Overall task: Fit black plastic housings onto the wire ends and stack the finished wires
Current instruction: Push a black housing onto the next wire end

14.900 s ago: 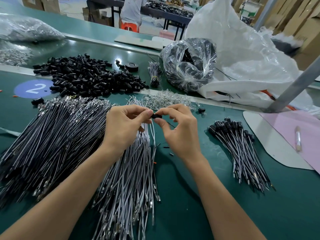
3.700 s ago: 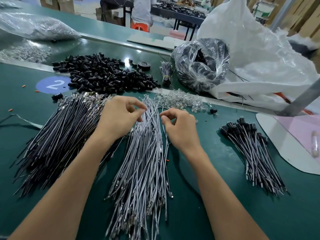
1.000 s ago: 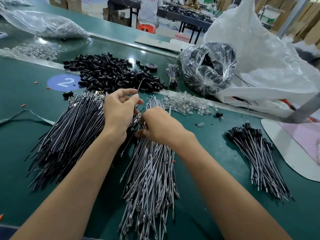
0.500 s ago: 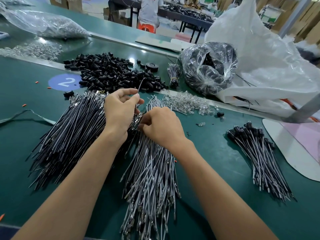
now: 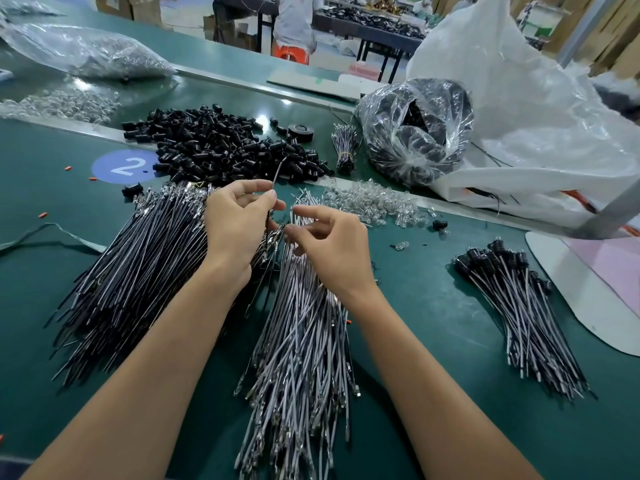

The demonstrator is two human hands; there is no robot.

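Green table (image 5: 433,341), right hand (image 5: 332,251) lifted off wires (image 5: 301,341)

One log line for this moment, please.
stage: picking wires | left hand: pinches black wire | right hand: over grey wire pile, grip unclear | finished wires: stacked at right

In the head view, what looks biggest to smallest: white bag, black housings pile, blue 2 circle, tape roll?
1. white plastic bag
2. pile of black housings
3. blue number 2 circle
4. black tape roll
All sit similarly far away, so nearness hardly matters.
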